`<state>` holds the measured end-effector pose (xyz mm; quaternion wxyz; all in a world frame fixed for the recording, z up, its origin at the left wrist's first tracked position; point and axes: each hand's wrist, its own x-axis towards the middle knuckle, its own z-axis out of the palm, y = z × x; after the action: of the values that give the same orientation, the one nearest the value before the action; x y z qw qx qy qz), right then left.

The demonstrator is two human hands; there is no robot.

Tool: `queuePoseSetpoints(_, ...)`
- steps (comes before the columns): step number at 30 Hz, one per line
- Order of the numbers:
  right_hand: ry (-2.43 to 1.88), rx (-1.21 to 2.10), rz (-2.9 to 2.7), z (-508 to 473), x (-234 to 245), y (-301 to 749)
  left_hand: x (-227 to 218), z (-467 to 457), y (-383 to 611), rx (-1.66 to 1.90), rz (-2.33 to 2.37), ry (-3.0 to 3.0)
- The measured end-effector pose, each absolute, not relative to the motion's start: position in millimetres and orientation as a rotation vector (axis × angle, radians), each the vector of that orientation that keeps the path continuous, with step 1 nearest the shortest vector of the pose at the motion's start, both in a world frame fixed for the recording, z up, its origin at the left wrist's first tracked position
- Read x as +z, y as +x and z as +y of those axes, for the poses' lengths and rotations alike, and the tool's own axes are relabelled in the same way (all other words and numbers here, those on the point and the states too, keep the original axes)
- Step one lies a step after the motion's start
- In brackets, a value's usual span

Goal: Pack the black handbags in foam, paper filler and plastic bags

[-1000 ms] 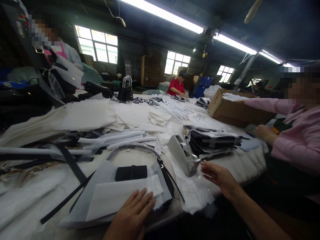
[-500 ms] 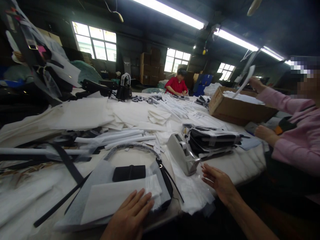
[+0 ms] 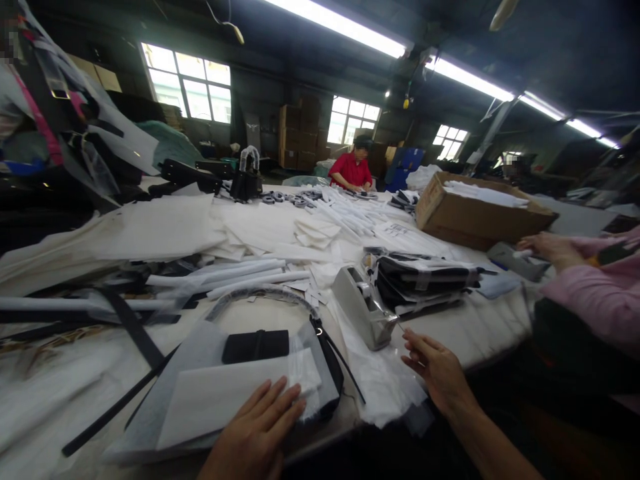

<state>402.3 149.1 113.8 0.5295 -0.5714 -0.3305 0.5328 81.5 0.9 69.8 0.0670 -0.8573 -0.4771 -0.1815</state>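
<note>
Far L: hanging blk & wht items, blurred, w/ a person's pink strap (image 3: 37, 113) at the frame edge. Below, blk strap (image 3: 125, 320) and wht tubes (image 3: 240, 272) lie on the table (image 3: 470, 340); stack of wht sheets (image 3: 160, 230) behind them.

L of ctr, nr edge: bag (image 3: 197, 350) lies flat under greyish paper, its wrapped handle (image 3: 265, 291) looped away from the wearer, blk tab (image 3: 255, 346) exposed. Wht sheet (image 3: 220, 393) sits on top, clear film at its R end. L hand (image 3: 267, 423) is flat on that sheet, fingers a bit apart, nothing gripped.

Ctr, far side: co-worker in red, head bent, hands low at table. Nr side, just R of bag: grey tape dispenser (image 3: 357, 303). R hand (image 3: 433, 360) is at its cutter end, fingers bent & narrow; can't tell if tape is btwn them. Behind dispenser: blk wrapped bundle (image 3: 425, 280).

Far R: open carton (image 3: 470, 217) w/ wht pcs inside, then co-worker's pink sleeve (image 3: 583, 293).
</note>
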Motion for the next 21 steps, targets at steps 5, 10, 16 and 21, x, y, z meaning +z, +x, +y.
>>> queuePoseSetpoints(5, -1.39, 1.298, -0.804, 153.4, 106.8, 401.0, 73.0, 0.5, 82.4, -0.539, -1.446, -2.578)
queuePoseSetpoints(10, -1.399, 1.314, -0.865, 162.1, 102.9, 399.4, 69.9, 0.5, 81.0, -0.558, -1.443, -2.582)
queuePoseSetpoints(16, -1.347, 1.308, -0.925, 165.1, 102.1, 399.7, 68.1, 1.7, 82.2, -0.567, -1.434, -2.574)
queuePoseSetpoints(21, -1.342, 1.252, -0.957, 164.3, 96.2, 398.2, 72.4, -1.5, 83.2, -0.596, -1.478, -2.57)
